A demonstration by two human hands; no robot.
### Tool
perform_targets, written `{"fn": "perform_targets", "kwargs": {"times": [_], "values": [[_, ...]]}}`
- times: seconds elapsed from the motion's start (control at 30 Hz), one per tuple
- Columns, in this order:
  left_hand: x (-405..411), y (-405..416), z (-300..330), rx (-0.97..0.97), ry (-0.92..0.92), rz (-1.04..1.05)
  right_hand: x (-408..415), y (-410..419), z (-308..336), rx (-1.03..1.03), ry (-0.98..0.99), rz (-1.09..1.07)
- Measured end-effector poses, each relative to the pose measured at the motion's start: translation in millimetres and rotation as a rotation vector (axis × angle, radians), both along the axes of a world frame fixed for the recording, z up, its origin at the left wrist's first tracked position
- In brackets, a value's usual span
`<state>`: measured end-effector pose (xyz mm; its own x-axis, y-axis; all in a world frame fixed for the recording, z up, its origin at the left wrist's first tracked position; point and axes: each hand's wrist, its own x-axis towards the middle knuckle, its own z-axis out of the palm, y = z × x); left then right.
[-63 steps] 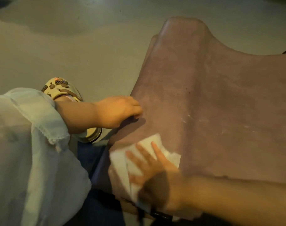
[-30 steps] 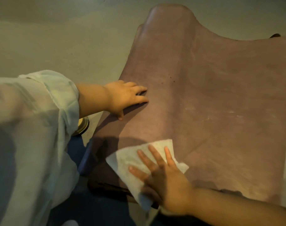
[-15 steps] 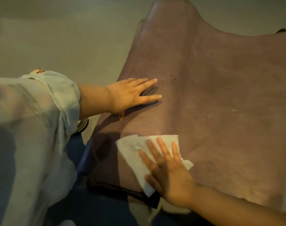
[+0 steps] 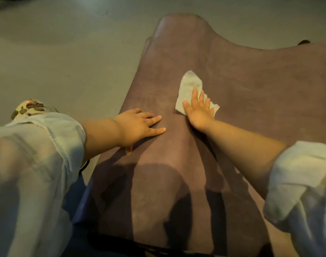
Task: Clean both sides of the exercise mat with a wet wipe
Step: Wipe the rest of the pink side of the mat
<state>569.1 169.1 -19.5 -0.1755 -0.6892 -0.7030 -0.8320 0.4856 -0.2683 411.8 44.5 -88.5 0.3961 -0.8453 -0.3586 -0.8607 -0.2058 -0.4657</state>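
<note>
Grey floor [image 4: 65, 62] fills the upper left; your brownish exercise mat [image 4: 251, 86] spans centre and right. Your left hand [image 4: 138, 127] lies flat, fingers spread, on it; your right hand [image 4: 200, 111] presses the wet wipe [image 4: 190, 86] flat at centre.

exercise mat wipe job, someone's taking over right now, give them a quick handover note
Left hand: open, flat on the exercise mat near its left edge, steadying it.
Right hand: open, fingers straight, pressing the wet wipe onto the mat's middle.
Mat: draped, purple face up, far end humped over the floor.
Done: cannot tell how much of this face is wiped.
Left: finish this face to the far and right edges, then flip the mat and wipe the other side.
</note>
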Motion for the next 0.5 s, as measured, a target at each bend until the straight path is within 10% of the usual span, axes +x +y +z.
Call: {"fn": "perform_targets", "kwargs": {"times": [0.5], "values": [[-10.3,2.7,-4.3,-0.036,-0.167,-0.091,-74.9,165.4,8.6,0.025,0.113,0.648]]}}
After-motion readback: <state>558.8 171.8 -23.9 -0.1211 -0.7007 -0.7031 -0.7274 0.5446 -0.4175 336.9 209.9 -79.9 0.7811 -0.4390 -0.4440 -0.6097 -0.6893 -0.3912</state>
